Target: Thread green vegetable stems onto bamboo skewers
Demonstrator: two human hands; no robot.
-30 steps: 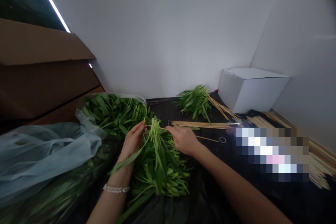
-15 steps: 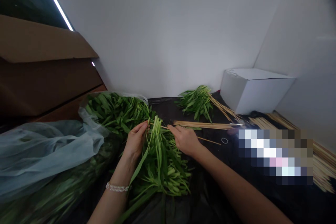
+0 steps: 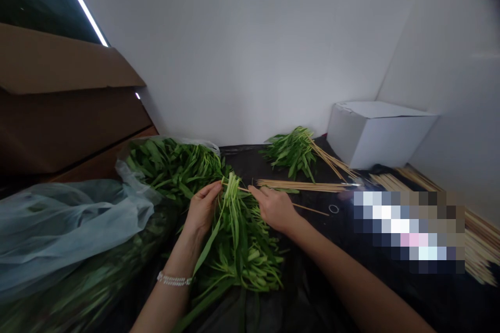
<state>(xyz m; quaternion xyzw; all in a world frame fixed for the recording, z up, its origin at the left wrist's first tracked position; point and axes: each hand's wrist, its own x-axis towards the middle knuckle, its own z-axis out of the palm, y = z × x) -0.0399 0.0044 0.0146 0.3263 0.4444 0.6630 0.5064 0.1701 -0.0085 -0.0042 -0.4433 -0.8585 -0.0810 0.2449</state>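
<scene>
Between my hands a thin wooden skewer [image 3: 244,189] runs sideways, with a row of long-leaved green stems [image 3: 234,203] threaded on it and hanging down. My right hand [image 3: 278,209] is closed round the skewer, its index finger stretched along it; the tail of the stick shows beyond the hand. At the skewer's left end my left hand [image 3: 203,208] pinches a green stem against the tip; the fingers partly hide the exact spot. Below the hanging leaves lies a heap of cut greens [image 3: 253,265].
At left, clear plastic bags [image 3: 78,218] hold more greens [image 3: 175,164], beside a cardboard box [image 3: 70,62]. Loose skewers [image 3: 304,186] lie at right, near a finished-looking leafy bunch [image 3: 291,148] on sticks, a small ring [image 3: 333,209], a white box [image 3: 383,135] and more sticks [image 3: 480,239].
My left fingertips have shifted very slightly right along the skewer's end, and less of the stem shows above them. Otherwise both hands and the greens stay put.
</scene>
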